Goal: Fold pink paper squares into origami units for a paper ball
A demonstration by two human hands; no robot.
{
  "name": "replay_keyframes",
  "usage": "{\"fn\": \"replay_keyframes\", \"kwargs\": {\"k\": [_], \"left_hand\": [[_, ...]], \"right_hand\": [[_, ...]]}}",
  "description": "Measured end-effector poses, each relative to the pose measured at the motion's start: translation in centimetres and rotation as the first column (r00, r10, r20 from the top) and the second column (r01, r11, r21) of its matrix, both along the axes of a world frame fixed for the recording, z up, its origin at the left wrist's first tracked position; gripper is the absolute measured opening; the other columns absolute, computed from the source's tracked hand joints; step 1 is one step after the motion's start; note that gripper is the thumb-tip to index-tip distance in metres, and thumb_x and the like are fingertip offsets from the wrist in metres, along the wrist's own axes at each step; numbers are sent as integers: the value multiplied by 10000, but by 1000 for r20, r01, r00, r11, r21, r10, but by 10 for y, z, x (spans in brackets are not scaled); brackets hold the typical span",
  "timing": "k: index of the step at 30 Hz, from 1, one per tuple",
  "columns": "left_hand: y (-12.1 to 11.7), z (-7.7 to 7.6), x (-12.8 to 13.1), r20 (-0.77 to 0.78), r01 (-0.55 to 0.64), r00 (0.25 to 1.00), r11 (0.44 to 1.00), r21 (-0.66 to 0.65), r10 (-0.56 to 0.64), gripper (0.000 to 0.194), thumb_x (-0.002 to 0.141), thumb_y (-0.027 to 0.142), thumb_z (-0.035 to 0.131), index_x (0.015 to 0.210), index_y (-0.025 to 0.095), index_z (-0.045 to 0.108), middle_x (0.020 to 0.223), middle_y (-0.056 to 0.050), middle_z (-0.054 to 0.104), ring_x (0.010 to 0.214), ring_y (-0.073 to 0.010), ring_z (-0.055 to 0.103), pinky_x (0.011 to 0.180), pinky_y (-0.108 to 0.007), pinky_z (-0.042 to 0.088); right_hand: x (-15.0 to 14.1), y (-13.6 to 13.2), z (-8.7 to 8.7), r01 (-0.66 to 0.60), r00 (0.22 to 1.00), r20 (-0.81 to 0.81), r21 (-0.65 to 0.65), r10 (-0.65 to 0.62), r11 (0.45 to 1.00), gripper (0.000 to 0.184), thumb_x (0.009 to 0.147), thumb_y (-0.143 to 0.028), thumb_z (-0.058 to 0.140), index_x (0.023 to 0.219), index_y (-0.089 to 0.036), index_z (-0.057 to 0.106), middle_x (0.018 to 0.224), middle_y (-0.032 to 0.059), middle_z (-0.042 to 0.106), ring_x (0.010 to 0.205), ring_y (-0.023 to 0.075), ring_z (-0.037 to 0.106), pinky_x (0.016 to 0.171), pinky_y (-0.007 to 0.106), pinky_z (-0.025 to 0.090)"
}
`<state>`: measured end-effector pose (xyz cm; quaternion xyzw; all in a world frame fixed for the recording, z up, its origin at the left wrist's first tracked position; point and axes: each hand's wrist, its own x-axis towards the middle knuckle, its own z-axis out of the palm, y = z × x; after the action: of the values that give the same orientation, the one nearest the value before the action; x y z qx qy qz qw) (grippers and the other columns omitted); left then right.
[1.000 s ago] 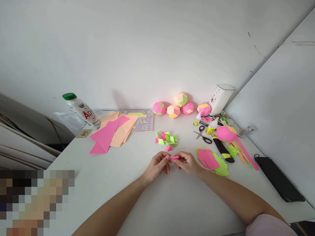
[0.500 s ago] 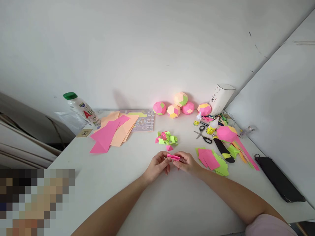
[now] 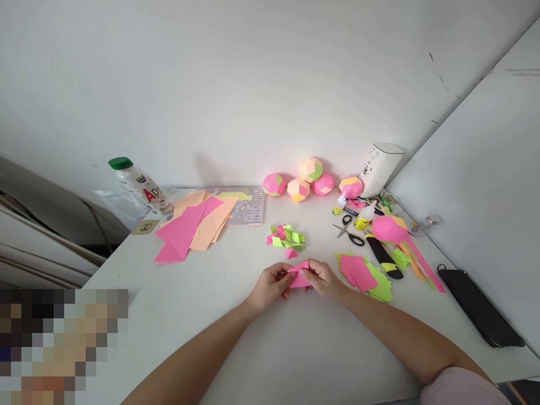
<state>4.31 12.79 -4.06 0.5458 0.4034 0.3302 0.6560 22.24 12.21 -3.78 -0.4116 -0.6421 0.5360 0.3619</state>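
Note:
A small pink sheet of paper [image 3: 300, 279] with a folded upper edge is held between both hands above the table. My left hand [image 3: 273, 282] pinches its left side, thumb on top. On the right side, my right hand [image 3: 323, 278] grips it with the thumb pressed on its face; some fingertips are hidden behind the paper. Just beyond the hands lies a pile of small folded green and pink paper pieces [image 3: 287, 237]. To the right of my right hand, several pink paper pieces [image 3: 358, 272] overlap green paper pieces [image 3: 382, 286].
Paper balls [image 3: 298, 190] stand along the wall. Scissors [image 3: 348, 230], a glue bottle [image 3: 363, 218], a black-and-yellow cutter [image 3: 383, 257] and a black phone [image 3: 478, 306] lie to the right. At left are large paper sheets [image 3: 185, 228], a notebook [image 3: 253, 208] and a white bottle [image 3: 141, 185].
The pink paper, seen as a narrow strip before, now shows a larger flat face below its folded edge. Both hands have stayed in nearly the same place.

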Motion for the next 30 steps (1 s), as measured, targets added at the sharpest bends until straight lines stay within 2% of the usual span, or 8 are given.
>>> {"fn": "replay_keyframes", "kwargs": {"k": [3, 6, 9, 12, 15, 20, 26, 30], "left_hand": [[0, 1, 0, -9, 11, 1000, 1000, 0, -11, 295, 796, 445, 526, 794, 151, 552, 467, 50, 501, 384, -66, 434, 399, -181, 371], [1, 1, -1, 29, -1, 1000, 1000, -23, 2, 310, 808, 460, 500, 725, 162, 507, 420, 54, 501, 347, -67, 424, 385, -181, 353], [1, 2, 0, 76, -43, 996, 997, -59, 47, 317, 808, 476, 488, 703, 177, 466, 408, 58, 505, 322, -79, 432, 363, -190, 363], [1, 3, 1, 112, -70, 991, 994, -83, 79, 328, 795, 485, 500, 688, 179, 451, 457, 52, 524, 319, -82, 454, 344, -197, 380], [1, 3, 2, 137, -82, 986, 993, -83, 93, 326, 791, 485, 504, 707, 174, 460, 524, 42, 544, 332, -80, 474, 336, -196, 389], [0, 4, 2, 142, -85, 985, 993, -76, 95, 326, 797, 485, 496, 732, 167, 465, 551, 39, 541, 343, -75, 478, 343, -192, 396], [1, 6, 1, 128, -76, 988, 994, -77, 85, 344, 781, 507, 506, 741, 168, 467, 568, 35, 545, 356, -76, 484, 361, -201, 405], [0, 4, 2, 115, -49, 992, 996, -72, 57, 332, 779, 501, 513, 765, 171, 486, 581, 37, 551, 366, -77, 490, 370, -206, 403]], "right_hand": [[1, 0, 1, 13, 1000, -3, -9, -14, 1000, 231, 875, -362, 442, 893, -159, 551, 677, -8, 538, 575, 110, 535, 526, 235, 470], [1, -1, 0, 62, 995, -76, -26, -64, 998, 153, 882, -341, 424, 903, -192, 450, 644, -34, 523, 522, 104, 531, 505, 233, 449], [0, -2, -2, 90, 987, -135, 23, -86, 996, 92, 866, -273, 437, 882, -219, 365, 675, -44, 520, 495, 94, 532, 496, 228, 431], [0, -3, -3, 44, 997, -72, 143, -34, 989, 96, 824, -168, 444, 893, -213, 395, 714, -32, 513, 509, 84, 525, 508, 223, 425], [0, -2, -4, -21, 1000, 26, 262, 15, 965, 218, 763, -94, 453, 954, -198, 472, 810, 6, 517, 533, 76, 511, 497, 214, 417], [-2, 1, -6, -21, 998, 68, 353, -4, 936, 308, 736, -100, 512, 1027, -199, 528, 976, 61, 534, 594, 82, 507, 483, 201, 414], [-2, 1, -6, 21, 996, 79, 336, -50, 942, 173, 772, -237, 598, 936, -187, 615, 888, 68, 602, 611, 115, 536, 513, 242, 454], [-2, 0, -5, 31, 999, 24, 210, -37, 977, 184, 799, -313, 582, 908, -176, 636, 871, 59, 591, 577, 108, 550, 507, 251, 484]]}}
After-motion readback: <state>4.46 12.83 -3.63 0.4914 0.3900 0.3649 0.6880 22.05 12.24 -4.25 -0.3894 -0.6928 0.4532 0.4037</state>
